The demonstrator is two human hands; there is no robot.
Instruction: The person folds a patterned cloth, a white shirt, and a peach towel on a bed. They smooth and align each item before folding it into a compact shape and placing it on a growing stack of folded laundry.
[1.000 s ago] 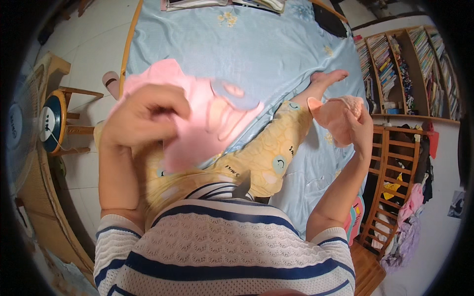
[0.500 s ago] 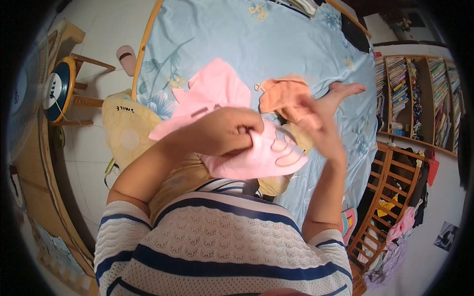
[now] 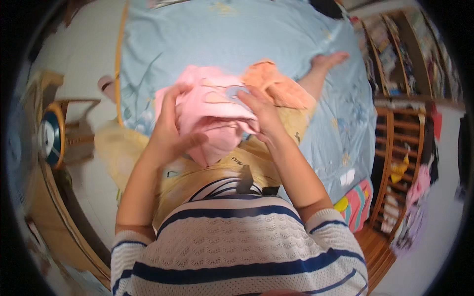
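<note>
A pink cloth garment (image 3: pixel 190 106), bunched and partly folded, is held above my lap between both hands. It carries pale shapes and a blue patch on its upper face, and its kind cannot be told. My left hand (image 3: pixel 168 126) wraps the near left side, thumb over the front and fingers behind, a little blurred. On the right edge, beside the blue patch, my right hand (image 3: pixel 264 116) grips with its thumb on top. Just beyond that hand lies a crumpled orange cloth (image 3: pixel 281 89). Yellow printed fabric (image 3: pixel 261 158) covers my lap beneath the garment.
A light-blue flowered sheet (image 3: pixel 237 39) covers the bed, where a bare foot (image 3: pixel 331 60) rests. To the left stand a round-topped stool (image 3: pixel 52 135) and a slipper (image 3: pixel 107 86). At right are a bookshelf (image 3: pixel 410 59), a wooden slatted rack (image 3: pixel 400 143) and a colourful striped item (image 3: pixel 358 204).
My right hand has come from near the orange cloth onto the pink garment. The left has moved from a pinch on top to the garment's left side. The garment is more bunched.
</note>
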